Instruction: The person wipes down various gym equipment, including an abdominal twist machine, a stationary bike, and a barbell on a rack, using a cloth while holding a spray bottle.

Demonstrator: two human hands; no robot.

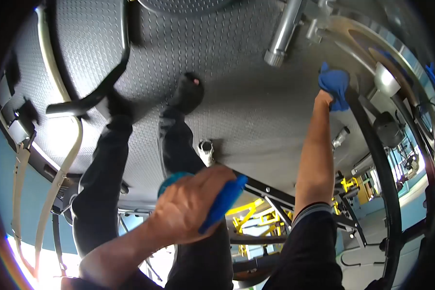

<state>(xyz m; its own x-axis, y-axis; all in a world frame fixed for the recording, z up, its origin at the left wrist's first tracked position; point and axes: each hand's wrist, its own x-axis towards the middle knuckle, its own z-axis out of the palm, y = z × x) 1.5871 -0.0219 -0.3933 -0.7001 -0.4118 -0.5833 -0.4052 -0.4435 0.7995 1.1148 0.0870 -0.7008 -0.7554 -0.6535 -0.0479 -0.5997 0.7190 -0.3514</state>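
My left hand point(191, 205) is at the lower centre, its fingers wrapped round a blue object point(224, 203). A teal rounded part point(174, 181) shows on the far side of that hand; whether it belongs to the same object I cannot tell. My right arm reaches up the right side, and my right hand point(326, 96) holds a blue cloth point(336, 84) bunched against the upper end of a black curved bar point(372, 140). The cloth hides most of the fingers.
My legs in dark trousers and dark footwear point(188, 94) stand on textured black flooring point(246, 116). A bent bar point(92, 99) rises at the left. A metal tube point(282, 36) hangs at the top. Yellow gym frames point(249, 217) are in the lower background.
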